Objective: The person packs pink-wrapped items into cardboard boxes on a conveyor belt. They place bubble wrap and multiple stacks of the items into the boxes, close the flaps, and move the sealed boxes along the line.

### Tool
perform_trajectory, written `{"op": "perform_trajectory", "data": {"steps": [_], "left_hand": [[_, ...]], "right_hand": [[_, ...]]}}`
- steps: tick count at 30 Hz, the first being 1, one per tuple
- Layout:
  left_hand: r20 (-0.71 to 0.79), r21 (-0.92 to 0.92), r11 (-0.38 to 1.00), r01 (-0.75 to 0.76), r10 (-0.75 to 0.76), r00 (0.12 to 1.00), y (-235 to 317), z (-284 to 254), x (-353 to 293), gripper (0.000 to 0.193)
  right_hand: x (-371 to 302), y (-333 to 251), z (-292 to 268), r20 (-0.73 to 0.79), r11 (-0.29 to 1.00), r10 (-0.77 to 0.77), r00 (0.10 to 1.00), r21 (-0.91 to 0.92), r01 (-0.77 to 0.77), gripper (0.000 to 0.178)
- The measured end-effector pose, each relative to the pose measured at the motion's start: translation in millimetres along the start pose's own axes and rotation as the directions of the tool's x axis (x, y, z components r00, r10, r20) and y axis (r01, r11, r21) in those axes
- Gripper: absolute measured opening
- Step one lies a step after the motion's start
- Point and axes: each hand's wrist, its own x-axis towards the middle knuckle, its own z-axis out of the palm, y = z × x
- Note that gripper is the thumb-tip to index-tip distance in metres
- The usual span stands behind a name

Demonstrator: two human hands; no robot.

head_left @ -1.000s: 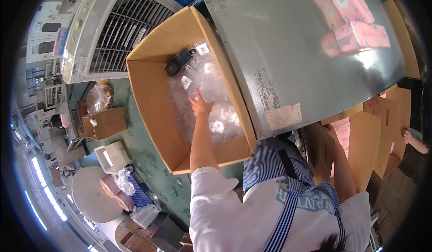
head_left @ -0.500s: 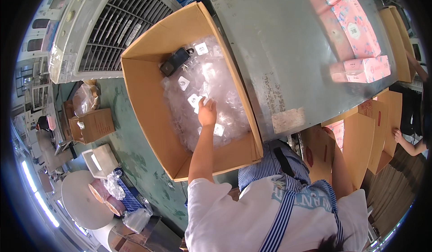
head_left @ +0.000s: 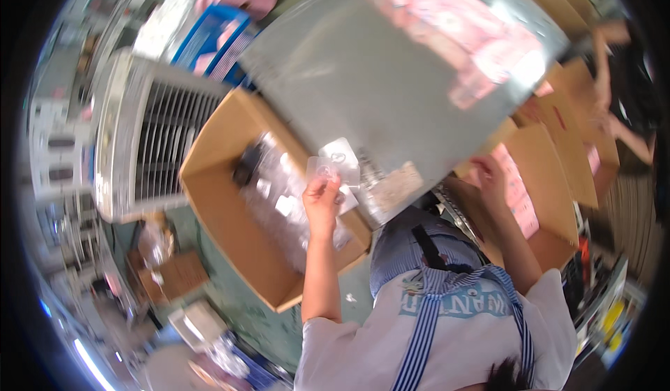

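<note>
Over the cardboard box's [head_left: 223, 216] edge beside the metal table [head_left: 363, 84], I see clear packets [head_left: 340, 153] pinched in the left hand [head_left: 322, 195]. Well apart, the right hand [head_left: 488, 174] is near pink boxes [head_left: 518, 199]; blur means I can't tell its grip.

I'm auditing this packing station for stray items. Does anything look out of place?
Yes: a black object lies toward the far end of the cardboard box, beside clear plastic packets. Its dark bulk doesn't match them; blur hides what it is. The metal tabletop also has a pale, worn-looking patch.
</note>
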Motion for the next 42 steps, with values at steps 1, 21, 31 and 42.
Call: {"op": "perform_trajectory", "data": {"steps": [1,21,31,42], "left_hand": [[0.091,0.051,0.998,-0.042,0.037,0.995,-8,33,-1,0.005],[0.617,0.599,0.797,0.076,-0.52,0.591,-172,314,-91,0.014],[0.551,0.562,0.798,-0.217,-0.165,0.818,-117,270,-53,0.013],[-0.694,0.591,0.805,0.039,0.484,0.534,27,-151,20,0.031]], "right_hand": [[-3,-15,0,0.038,0.986,-0.034,0.999,0.164,0.028,0.019],[-79,201,-176,-0.324,0.951,0.242,0.915,0.266,-0.158,0.042],[-34,226,-128,-0.121,0.57,0.657,0.744,0.725,-0.385,0.036],[-135,411,-74,-0.697,0.652,0.531,0.483,-0.029,-0.758,0.039]]}}
